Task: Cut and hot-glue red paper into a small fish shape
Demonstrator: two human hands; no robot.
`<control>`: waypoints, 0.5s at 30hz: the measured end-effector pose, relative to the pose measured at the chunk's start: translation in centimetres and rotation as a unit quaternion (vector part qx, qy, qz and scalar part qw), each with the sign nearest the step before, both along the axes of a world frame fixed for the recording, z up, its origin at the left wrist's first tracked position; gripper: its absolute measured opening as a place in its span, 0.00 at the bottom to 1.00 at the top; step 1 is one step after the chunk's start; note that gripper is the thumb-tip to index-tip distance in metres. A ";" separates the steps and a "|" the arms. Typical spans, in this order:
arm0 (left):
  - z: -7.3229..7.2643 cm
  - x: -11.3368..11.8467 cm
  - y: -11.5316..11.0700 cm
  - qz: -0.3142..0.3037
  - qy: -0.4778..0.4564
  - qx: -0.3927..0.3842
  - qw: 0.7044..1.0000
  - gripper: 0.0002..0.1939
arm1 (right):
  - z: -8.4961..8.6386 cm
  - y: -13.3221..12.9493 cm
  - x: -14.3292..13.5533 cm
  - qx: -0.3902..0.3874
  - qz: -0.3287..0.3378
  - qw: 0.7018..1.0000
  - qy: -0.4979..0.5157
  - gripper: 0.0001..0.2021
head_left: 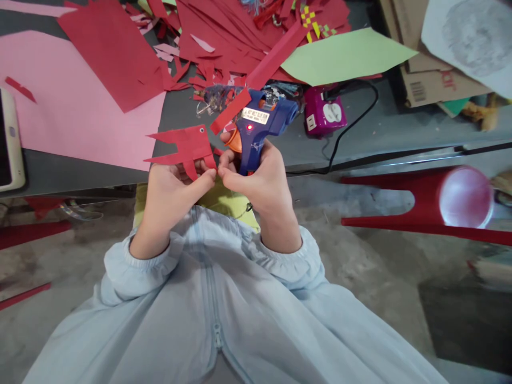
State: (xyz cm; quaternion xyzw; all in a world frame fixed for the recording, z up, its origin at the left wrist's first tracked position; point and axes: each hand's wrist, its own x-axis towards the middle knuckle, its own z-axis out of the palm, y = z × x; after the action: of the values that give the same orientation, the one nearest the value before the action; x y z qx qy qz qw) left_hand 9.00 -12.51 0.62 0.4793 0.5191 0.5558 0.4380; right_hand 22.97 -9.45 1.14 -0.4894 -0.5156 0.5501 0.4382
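My left hand (176,184) is closed on a red paper fish (186,145), folded from strips, with a small googly eye at its upper right and two pointed tails to the left. My right hand (260,173) wraps round the handle of a blue hot glue gun (262,122) with an orange trigger and a lit red light. The thumbs of both hands almost meet at the fish's lower right corner. Whether the right fingertips also pinch the paper I cannot tell. A red paper strip (231,111) lies just left of the gun's body.
Pink paper (80,122), a red sheet (112,53) and a green sheet (348,56) lie on the dark table among red scraps. A purple power adapter (325,112) with a black cable (352,122) sits right of the gun. A phone (12,144) lies at left; a red stool (424,194) stands right.
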 end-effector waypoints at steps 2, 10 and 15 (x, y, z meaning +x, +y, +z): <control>0.0 -0.1 0.0 -0.013 -0.002 0.000 1.000 0.03 | -0.2 0.0 0.0 0.006 0.008 1.000 -0.008 0.20; 0.0 -0.3 0.2 -0.035 0.020 0.011 0.999 0.03 | -0.8 0.1 0.2 0.041 0.024 0.999 -0.010 0.20; 0.1 -0.2 0.2 -0.028 0.047 -0.001 0.998 0.03 | -0.5 0.1 0.2 0.036 0.032 0.999 -0.020 0.20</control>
State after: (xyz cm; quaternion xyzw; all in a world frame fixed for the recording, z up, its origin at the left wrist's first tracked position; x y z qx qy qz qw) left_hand 8.85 -12.33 0.77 0.5192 0.5258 0.5194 0.4291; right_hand 23.15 -9.34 0.63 -0.4671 -0.5594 0.5352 0.4272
